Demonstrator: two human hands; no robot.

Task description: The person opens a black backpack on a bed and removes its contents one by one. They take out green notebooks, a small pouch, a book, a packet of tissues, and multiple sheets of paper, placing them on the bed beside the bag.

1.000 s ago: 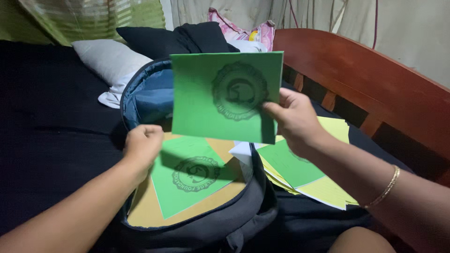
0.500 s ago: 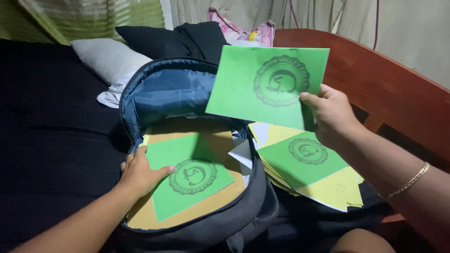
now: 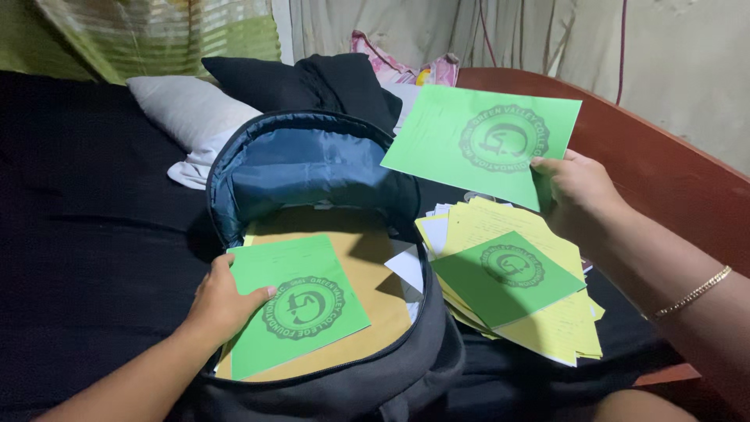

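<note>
A dark backpack (image 3: 258,168) with a blue lining lies open on the bed. Inside it a green booklet (image 3: 301,301) with a round dark seal rests on a tan envelope (image 3: 375,270). My left hand (image 3: 219,301) grips the left edge of that booklet. My right hand (image 3: 582,187) holds a second green booklet (image 3: 484,141) by its lower right corner, up in the air to the right of the bag. Below it a third green booklet (image 3: 504,273) lies on a pile of yellow papers (image 3: 547,328) beside the bag.
A black sheet (image 3: 86,227) covers the bed. A white pillow (image 3: 183,109) and dark cushion (image 3: 312,82) lie behind the bag. A red-brown wooden bed frame (image 3: 664,168) runs along the right side, with curtains behind it.
My right hand has carried the raised green booklet to the right, away from above the bag. My left hand dropped into the bag and took hold of the booklet there.
</note>
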